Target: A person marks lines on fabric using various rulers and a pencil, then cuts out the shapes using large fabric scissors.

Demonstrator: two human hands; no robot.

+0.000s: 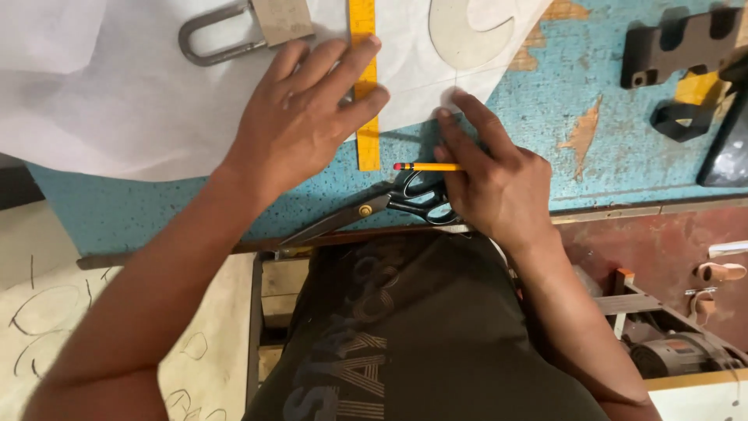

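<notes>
Yellow ruler [365,93] pinned flat under spread left hand [300,117] fingers; right hand [491,175] pinching pencil [428,167], tip hidden.

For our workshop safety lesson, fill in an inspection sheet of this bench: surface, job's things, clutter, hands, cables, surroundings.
Surface: blue table, paint chipped.
Job's things: white fabric; yellow ruler; pencil; curved template.
Clutter: scissors; metal shackle; dark metal block.
Hands: left hand presses the ruler; right hand holds the pencil on the fabric.
Cables: nothing seen.
Surroundings: motor below; drawn-on paper.
</notes>
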